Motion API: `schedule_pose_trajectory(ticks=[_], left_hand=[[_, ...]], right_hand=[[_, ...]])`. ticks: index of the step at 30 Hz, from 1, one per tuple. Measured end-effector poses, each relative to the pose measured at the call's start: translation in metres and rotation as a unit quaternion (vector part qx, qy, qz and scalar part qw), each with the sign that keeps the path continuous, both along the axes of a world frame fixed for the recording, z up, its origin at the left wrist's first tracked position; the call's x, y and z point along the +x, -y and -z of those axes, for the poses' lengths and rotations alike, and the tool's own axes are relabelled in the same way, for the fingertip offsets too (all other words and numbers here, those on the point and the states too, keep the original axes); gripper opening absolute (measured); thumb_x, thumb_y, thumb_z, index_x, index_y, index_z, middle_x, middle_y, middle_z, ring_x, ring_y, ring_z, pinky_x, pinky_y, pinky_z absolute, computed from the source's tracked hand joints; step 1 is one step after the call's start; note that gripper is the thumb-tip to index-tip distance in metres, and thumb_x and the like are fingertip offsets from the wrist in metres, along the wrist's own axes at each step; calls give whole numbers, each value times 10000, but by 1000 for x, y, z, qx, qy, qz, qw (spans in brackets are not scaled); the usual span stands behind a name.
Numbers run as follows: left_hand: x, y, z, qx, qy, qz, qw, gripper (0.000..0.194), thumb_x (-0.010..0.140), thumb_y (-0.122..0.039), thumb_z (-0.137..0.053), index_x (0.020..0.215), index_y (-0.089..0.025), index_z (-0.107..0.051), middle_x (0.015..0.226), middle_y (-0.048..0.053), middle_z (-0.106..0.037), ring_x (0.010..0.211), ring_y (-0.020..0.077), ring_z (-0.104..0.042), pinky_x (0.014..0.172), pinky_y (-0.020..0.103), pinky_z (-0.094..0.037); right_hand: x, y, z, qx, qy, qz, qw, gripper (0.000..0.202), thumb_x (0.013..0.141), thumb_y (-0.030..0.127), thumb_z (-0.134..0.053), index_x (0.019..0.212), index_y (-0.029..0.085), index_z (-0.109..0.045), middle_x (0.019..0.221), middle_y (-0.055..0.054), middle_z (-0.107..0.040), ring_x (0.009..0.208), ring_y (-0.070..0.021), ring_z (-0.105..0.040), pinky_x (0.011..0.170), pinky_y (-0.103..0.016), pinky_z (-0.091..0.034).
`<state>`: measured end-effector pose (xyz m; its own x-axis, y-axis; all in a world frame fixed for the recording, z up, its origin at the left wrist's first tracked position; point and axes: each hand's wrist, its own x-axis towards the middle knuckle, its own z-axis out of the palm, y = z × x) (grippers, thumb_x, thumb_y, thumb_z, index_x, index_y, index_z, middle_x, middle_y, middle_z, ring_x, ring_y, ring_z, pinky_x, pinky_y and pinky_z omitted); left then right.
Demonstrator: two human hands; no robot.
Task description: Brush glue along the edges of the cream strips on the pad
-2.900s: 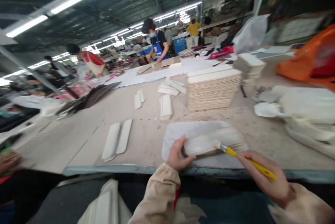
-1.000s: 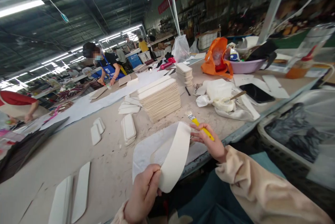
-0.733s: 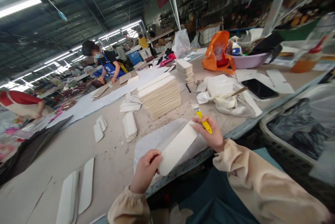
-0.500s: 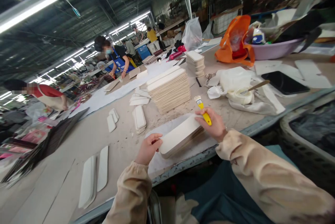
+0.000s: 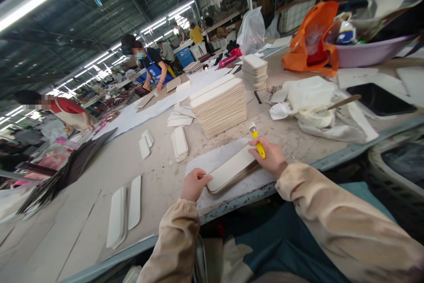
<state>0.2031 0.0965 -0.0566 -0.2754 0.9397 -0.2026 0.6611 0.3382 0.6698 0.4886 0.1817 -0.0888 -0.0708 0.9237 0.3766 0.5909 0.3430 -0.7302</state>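
Note:
My left hand (image 5: 194, 184) pinches the near left end of a long white board strip (image 5: 230, 169) with rounded corners, the top one of a small stack. In my right hand (image 5: 269, 157) is a paintbrush with a yellow handle (image 5: 260, 146), its pale bristles pointing up and away. The fingers of that hand also touch the strip's far right end. Under the stack lies a white sheet (image 5: 205, 162) at the table edge. Just beyond it stands a tall stack of similar strips (image 5: 220, 108). Part of the low stack's right end is hidden by my right hand.
Small white pieces (image 5: 179, 143) and longer strips (image 5: 117, 216) lie to the left. On the right are a plastic-lined glue bowl with a stick (image 5: 316, 113), a black tablet (image 5: 380, 99), an orange bag (image 5: 309, 44) and a purple basin (image 5: 371, 52). Two co-workers (image 5: 154, 69) stand across the table.
My view has turned slightly, shifting most of the table to the right. My left thumb now lies over the strip's end. The paintbrush stays in my right hand.

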Motion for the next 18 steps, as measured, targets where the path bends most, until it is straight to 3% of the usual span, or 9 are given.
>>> schedule_pose_trajectory(ticks=[12, 18], left_hand=[[-1, 3, 6, 0, -42, 15, 999, 260, 694, -428, -640, 800, -191, -646, 556, -41, -572, 551, 130, -554, 562, 245, -391], [-1, 3, 5, 5, -76, 38, 996, 293, 714, -462, -606, 824, -197, -665, 563, -41, -563, 563, 135, -548, 574, 250, -383]], right_hand=[[-5, -1, 7, -10, 56, -7, 998, 136, 810, 270, -549, 940, 240, -521, 886, -20, -673, 832, -225, -646, 717, -317, -473], [-6, -5, 15, 43, 107, -1, 993, 132, 813, 252, -581, 941, 233, -555, 883, -41, -672, 848, -227, -623, 758, -338, -471]])
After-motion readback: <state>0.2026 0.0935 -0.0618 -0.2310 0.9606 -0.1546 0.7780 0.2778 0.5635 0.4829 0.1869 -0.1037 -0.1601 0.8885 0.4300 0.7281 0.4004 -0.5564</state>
